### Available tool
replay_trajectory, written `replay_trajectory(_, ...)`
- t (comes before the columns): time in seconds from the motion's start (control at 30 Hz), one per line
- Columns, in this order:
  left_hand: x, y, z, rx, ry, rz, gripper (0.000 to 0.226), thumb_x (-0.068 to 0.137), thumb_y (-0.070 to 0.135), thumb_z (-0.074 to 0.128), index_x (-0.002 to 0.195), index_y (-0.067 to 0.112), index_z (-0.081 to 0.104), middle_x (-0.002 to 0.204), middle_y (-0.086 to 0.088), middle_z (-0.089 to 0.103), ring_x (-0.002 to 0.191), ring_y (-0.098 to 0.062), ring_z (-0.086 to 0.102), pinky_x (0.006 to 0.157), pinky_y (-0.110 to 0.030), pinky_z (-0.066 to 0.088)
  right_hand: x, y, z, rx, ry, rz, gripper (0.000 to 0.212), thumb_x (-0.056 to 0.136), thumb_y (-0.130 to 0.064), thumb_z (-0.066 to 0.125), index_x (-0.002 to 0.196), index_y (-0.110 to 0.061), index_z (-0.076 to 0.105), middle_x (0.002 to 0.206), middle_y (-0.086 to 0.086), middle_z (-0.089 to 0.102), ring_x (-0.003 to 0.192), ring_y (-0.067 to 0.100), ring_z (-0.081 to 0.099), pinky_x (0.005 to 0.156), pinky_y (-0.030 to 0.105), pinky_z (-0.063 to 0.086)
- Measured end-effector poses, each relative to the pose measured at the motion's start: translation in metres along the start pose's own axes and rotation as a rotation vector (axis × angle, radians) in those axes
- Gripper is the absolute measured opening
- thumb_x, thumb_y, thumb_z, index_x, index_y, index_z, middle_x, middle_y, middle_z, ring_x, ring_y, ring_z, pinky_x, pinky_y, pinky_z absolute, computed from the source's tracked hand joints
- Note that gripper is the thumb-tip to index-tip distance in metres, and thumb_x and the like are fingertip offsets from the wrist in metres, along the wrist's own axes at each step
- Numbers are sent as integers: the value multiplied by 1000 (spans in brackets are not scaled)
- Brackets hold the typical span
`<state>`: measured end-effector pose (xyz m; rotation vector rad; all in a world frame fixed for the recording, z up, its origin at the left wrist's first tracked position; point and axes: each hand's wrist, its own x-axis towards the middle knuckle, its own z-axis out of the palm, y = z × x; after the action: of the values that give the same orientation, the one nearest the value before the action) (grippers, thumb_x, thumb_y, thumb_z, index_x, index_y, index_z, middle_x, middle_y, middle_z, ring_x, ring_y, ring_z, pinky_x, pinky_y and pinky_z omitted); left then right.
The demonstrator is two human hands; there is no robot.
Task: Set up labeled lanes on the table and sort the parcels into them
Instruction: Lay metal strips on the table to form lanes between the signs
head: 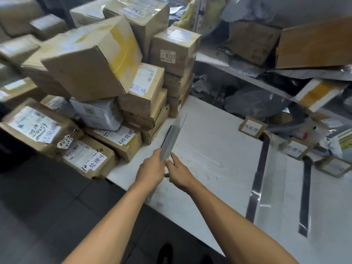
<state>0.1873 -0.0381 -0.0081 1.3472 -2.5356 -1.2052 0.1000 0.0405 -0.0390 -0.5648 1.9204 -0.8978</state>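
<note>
A strip of clear tape [172,137] rises off the white table [209,149] near its left edge. My left hand [151,169] pinches its lower end, and my right hand [178,173] touches the same end with its fingertips. Two dark tape strips [259,174] [305,195] and a clear one [274,178] lie on the table at the right. Behind them stand cardboard label cards [251,127] [296,149] with handwritten signs. Stacked cardboard parcels [91,60] with handwritten labels fill the table's left end.
A lower box [89,159] overhangs the table's front-left corner. A shelf [238,71] behind the table holds grey bags and boxes. A third cardboard card [333,166] lies at the far right. Dark tiled floor [47,206] lies below left.
</note>
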Motion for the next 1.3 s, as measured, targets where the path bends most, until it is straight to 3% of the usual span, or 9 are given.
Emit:
replay_trajectory(0.27, -26, 75, -51, 61, 203, 219, 50, 99, 12, 35, 147, 26, 32, 95, -14, 62, 82, -35, 55, 72, -41, 43, -9, -7, -17, -61, -5, -14, 64, 103, -58, 25, 159, -27, 18, 163, 3, 28, 142, 31, 39, 116, 50, 33)
replay_trajectory(0.43, -46, 126, -48, 26, 208, 295, 48, 102, 18, 34, 149, 27, 31, 107, -16, 67, 91, -35, 59, 81, -45, 48, -35, -45, -76, 93, 476, -223, 47, 104, -46, 31, 136, -17, 49, 125, -4, 58, 105, 17, 56, 77, 27, 41)
replay_trajectory(0.57, -66, 168, -14, 36, 227, 380, 48, 105, 19, 33, 152, 25, 31, 98, -13, 64, 77, -24, 52, 66, -36, 36, -72, -69, -157, 328, 673, -351, 68, 91, -69, 30, 145, -28, 35, 126, -8, 54, 112, 19, 57, 87, 42, 52)
replay_trajectory(0.73, -102, 232, 55, -101, 82, 493, 39, 105, 31, 36, 144, 30, 39, 92, 7, 62, 66, -7, 54, 50, -15, 35, -128, -44, -250, 293, 577, -317, 67, 90, -63, 43, 150, -42, 23, 138, -6, 40, 115, 21, 54, 60, 30, 53)
replay_trajectory(0.9, -137, 283, 137, -262, -201, 534, 38, 104, 33, 33, 142, 40, 32, 128, -2, 62, 98, -16, 62, 85, -37, 55, -184, 23, -315, 316, 706, -237, 55, 84, -39, 45, 139, -41, 45, 118, -4, 62, 102, 24, 64, 73, 50, 62)
replay_trajectory(1.0, -154, 294, 185, -280, -365, 513, 51, 99, 26, 36, 143, 48, 24, 130, -1, 59, 88, -9, 61, 72, -29, 54, -210, 66, -334, 364, 746, -168, 58, 85, -37, 43, 143, -41, 42, 109, -18, 57, 99, 16, 61, 63, 42, 62)
replay_trajectory(1.07, -167, 294, 213, -284, -436, 475, 54, 97, 26, 38, 144, 47, 23, 132, -1, 59, 86, -7, 63, 63, -21, 51, -220, 97, -341, 358, 744, -93, 54, 90, -36, 44, 144, -36, 43, 121, -6, 58, 105, 24, 62, 58, 38, 61)
replay_trajectory(1.2, -192, 283, 266, -268, -528, 392, 57, 102, 25, 44, 150, 43, 19, 143, 0, 52, 87, 1, 58, 62, -4, 40, -230, 152, -342, 267, 752, 62, 50, 98, -33, 45, 147, -27, 43, 136, 4, 54, 115, 28, 59, 82, 46, 59)
replay_trajectory(1.3, -208, 271, 292, -251, -543, 356, 60, 102, 23, 47, 149, 44, 17, 140, 1, 54, 78, -2, 60, 57, -9, 49, -234, 184, -337, 67, 776, 140, 45, 99, -33, 46, 142, -21, 46, 137, 6, 54, 110, 19, 53, 81, 30, 47)
